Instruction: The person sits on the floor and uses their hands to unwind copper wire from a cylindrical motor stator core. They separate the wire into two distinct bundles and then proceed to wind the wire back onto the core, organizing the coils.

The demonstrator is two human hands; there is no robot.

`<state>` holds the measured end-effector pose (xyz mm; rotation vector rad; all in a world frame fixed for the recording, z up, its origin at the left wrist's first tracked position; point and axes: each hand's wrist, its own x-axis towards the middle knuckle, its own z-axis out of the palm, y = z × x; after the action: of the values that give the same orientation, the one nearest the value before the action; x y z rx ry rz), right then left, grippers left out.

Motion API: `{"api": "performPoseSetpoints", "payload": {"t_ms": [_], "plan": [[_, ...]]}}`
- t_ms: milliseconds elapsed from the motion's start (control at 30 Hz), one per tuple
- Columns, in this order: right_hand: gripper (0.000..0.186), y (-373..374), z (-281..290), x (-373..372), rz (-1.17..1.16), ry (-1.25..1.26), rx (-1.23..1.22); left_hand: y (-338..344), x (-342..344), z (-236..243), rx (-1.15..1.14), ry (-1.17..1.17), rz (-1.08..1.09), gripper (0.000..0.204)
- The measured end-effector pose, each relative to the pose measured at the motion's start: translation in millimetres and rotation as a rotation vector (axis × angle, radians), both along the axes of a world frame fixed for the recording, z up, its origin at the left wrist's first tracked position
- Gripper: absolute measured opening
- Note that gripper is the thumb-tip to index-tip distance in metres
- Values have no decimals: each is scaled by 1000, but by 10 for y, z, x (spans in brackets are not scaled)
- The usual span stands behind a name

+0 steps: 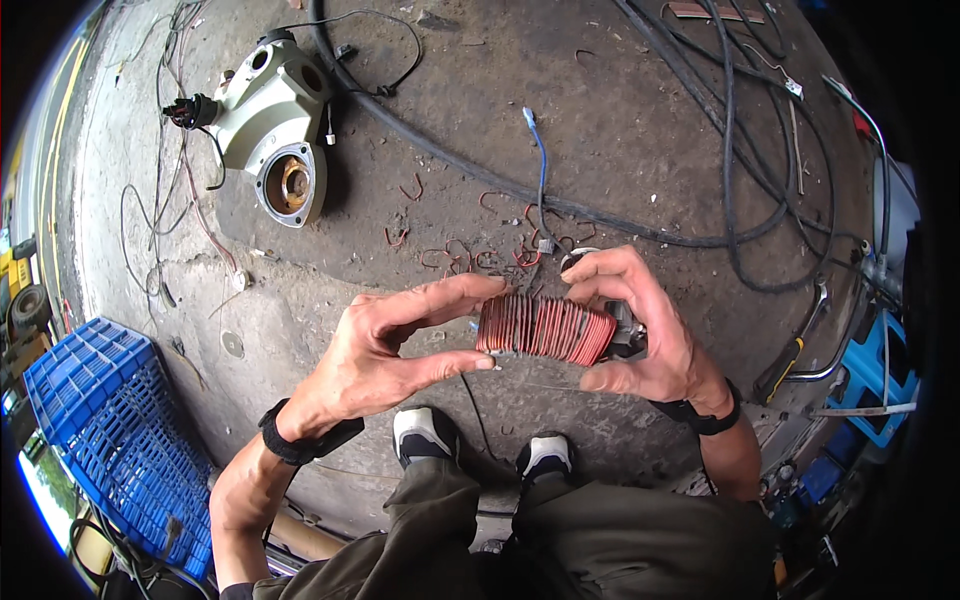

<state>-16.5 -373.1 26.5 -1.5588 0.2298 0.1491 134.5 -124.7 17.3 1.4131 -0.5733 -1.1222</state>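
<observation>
Between my two hands is a coil of reddish-brown wire (pixel 547 329), its turns packed side by side, held above the concrete floor. My left hand (pixel 385 345) pinches its left end, with the thumb below and the fingertips above. The right end rests in my right hand (pixel 640 335), whose fingers and thumb curve around it. A dark metallic part (pixel 627 328) shows at that end, mostly hidden by my palm. Just beyond the coil, short curled scraps of red wire (pixel 455 252) are scattered on the ground. A blue lead (pixel 541 155) with a pale connector lies past them.
A pale grey metal housing (pixel 262 115) with a round opening sits at far left. Thick black cable (pixel 430 148) crosses the floor. A blue plastic crate (pixel 115 430) stands at left. A screwdriver (pixel 780 370), a wrench (pixel 815 312) and a blue case (pixel 880 370) lie at right.
</observation>
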Motion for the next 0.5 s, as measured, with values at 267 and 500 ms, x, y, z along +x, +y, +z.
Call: {"api": "performPoseSetpoints", "payload": {"t_ms": [267, 500], "plan": [[52, -197, -127, 35, 70, -9, -250, -80, 112, 235, -106, -471, -197, 50], [60, 103, -115, 129, 111, -248, -549, -215, 21, 214, -54, -233, -37, 56]]}}
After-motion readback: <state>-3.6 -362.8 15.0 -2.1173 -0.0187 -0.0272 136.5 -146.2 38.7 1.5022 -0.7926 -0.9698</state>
